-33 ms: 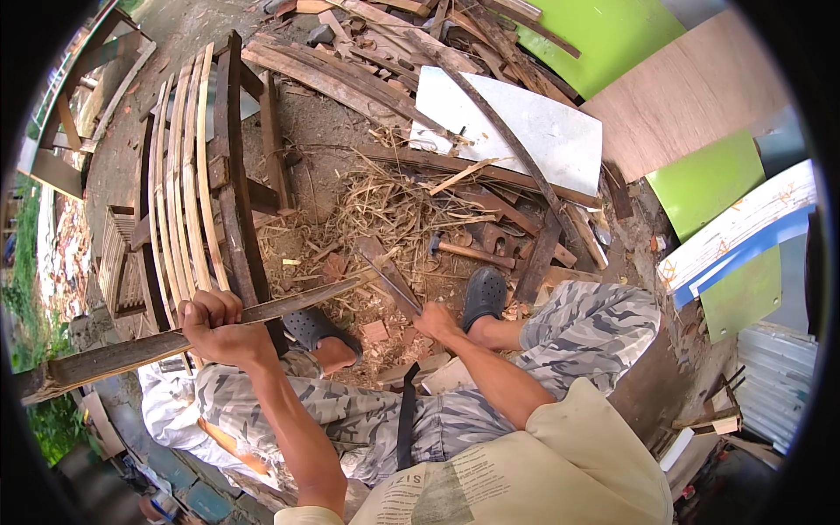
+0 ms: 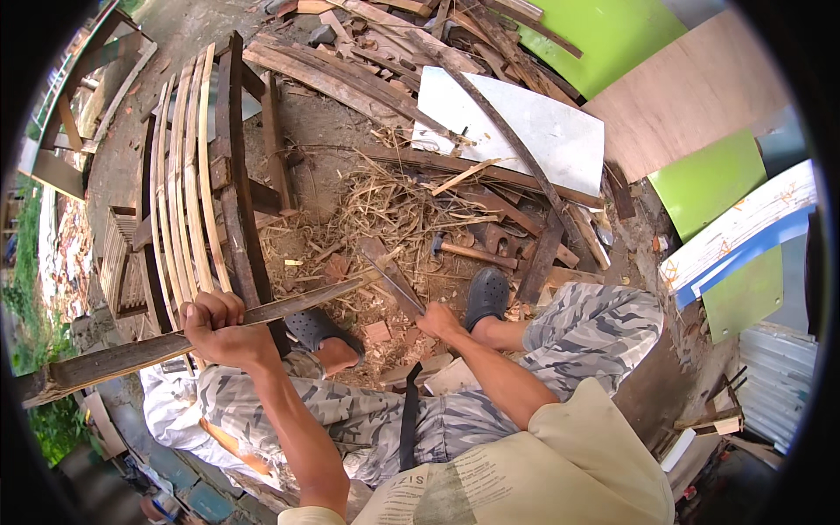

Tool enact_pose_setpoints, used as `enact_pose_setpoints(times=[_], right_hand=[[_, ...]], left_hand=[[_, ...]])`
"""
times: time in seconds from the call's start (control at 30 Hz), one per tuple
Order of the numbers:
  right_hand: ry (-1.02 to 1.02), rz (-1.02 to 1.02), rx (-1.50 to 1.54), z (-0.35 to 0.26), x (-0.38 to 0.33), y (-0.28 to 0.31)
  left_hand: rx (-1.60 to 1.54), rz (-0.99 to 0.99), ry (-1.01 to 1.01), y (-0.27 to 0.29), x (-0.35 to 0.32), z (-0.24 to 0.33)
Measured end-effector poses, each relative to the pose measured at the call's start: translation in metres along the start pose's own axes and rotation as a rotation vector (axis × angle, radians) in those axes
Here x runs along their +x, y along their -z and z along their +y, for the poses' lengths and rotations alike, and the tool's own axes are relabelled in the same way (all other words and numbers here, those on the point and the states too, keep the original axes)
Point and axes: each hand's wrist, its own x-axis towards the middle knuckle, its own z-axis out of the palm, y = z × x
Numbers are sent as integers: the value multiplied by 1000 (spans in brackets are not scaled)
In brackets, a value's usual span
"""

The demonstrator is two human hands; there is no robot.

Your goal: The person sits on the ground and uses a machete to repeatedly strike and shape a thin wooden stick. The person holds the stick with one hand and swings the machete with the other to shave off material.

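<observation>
My left hand point(image 2: 214, 328) is closed around a long dark wooden strip point(image 2: 114, 359). The strip runs from the lower left up to the right, above my knee. My right hand point(image 2: 437, 322) grips the handle of a long knife point(image 2: 394, 280). Its blade points up and to the left and meets the far end of the strip. I am sitting, in camouflage trousers and dark clogs point(image 2: 486, 293), with both forearms reaching forward over my legs.
A curved frame of pale slats point(image 2: 188, 175) stands at the left. Shavings and splinters point(image 2: 394, 210) cover the ground ahead, and a hammer point(image 2: 472, 254) lies among them. Scrap planks, a white board point(image 2: 525, 122) and green panels point(image 2: 709, 179) lie beyond and to the right.
</observation>
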Motion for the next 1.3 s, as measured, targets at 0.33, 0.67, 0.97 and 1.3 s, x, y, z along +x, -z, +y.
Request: enact_pose_setpoints(times=[0.33,0.67,0.97,1.3], right_hand=[[-1,-81,219,-8,51,-5],[133,-13,117,-55,18,15],[-20,68,66,-16,33,9],[267,-3,184,-89,-26,23]], left_hand=[[-96,-42,-35,-14,-7,1],[-2,32,-10,-19,5,-10],[-6,31,-12,-15,5,-10],[55,127,12,-12,18,-11]])
